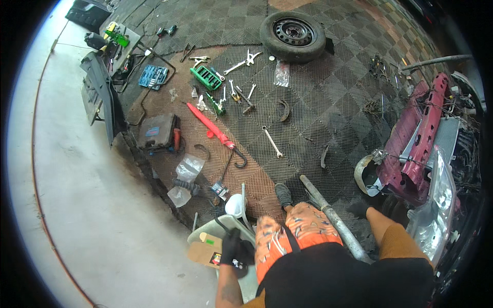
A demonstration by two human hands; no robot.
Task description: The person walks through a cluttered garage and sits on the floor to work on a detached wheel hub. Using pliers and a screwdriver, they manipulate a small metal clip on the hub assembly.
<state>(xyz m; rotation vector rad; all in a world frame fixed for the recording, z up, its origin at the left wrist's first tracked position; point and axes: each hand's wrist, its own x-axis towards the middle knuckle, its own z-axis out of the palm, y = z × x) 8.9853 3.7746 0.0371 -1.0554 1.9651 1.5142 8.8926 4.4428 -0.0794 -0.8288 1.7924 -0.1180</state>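
My left hand (232,247), in a black glove, is at a pale plastic chair (208,231) beside an opened cardboard box (204,251). Its fingers look closed around something dark that blends with the glove. A dark strap-like strip sticks out near the fingertips. Further right, my right hand (359,208), also black-gloved, is low over the mat between a long metal pipe (334,218) and the stripped front end of a car. Its fingers merge with the dark floor, so their pose is hidden. A clear headlight (435,210) stands to the right of that forearm.
A red umbrella (211,123), a wrench (272,141), a green socket tray (206,78) and a tool case (156,132) lie on the mat. At the back is a wheel (292,37). A maroon car crossmember (426,126) and a radiator (444,138) are at the right.
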